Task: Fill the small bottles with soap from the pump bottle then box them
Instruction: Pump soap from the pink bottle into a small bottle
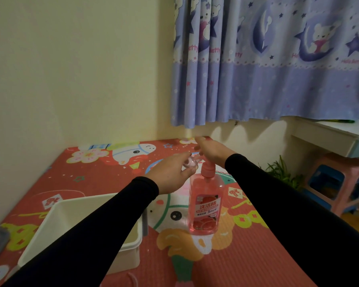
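The pump bottle [205, 206] stands upright on the mat [247, 255] in front of me, mostly full of pink soap, its pump head under my right hand [210, 151]. That hand lies palm down over the pump top, fingers loosely extended past it, pressing or about to press; I cannot tell how far the plunger is down. My left hand [170, 176] grasps a small bottle [190, 164], clear and tilted, with its mouth held up just beside the nozzle. How much soap is in it I cannot make out; it looks clear or nearly so.

So I judge this to be the filling step, and probably early in it. The soap level in the big bottle is high, which suggests little has been drawn off.

The box [56, 224], white and open, sits to the left on the mat, near my left forearm. My sleeve covers much of its inside, and the part that I do see holds no bottles. No other small bottles show anywhere on the mat, filled or empty.

What seems left: finish filling this one, cap it if it has a cap, do the same for any others, then set them all in the box.
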`<move>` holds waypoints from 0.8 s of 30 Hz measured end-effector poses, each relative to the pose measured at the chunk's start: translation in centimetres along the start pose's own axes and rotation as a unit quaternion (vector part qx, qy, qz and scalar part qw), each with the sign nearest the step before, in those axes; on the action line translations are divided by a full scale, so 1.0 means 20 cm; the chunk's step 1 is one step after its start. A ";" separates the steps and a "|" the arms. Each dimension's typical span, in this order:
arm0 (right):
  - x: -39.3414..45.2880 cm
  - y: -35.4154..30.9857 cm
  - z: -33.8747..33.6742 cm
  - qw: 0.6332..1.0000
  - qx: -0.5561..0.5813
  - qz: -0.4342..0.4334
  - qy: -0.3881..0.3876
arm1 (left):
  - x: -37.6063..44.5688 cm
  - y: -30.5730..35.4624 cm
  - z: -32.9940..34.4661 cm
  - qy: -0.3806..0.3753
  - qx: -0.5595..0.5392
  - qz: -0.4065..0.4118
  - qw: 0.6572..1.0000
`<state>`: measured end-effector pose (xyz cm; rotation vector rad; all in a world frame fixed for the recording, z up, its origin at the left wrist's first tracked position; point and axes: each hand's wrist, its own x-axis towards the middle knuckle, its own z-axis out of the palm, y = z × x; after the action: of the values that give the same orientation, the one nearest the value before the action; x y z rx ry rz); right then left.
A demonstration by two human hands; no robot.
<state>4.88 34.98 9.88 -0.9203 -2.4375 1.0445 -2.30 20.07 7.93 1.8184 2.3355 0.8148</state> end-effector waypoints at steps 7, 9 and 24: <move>-0.01 0.01 0.03 1.000 -0.007 -0.007 -0.003 | 0.00 -0.03 0.04 0.007 0.001 0.000 1.000; -0.01 0.02 0.04 1.000 0.008 0.010 -0.004 | 0.00 -0.03 0.05 -0.001 0.000 0.001 1.000; -0.03 0.00 0.03 1.000 -0.004 0.019 -0.010 | 0.01 -0.05 0.05 0.005 -0.004 0.013 1.000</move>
<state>5.05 34.26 9.41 -0.9675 -2.4507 1.0618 -2.90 20.55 6.62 1.8505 2.3153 0.8378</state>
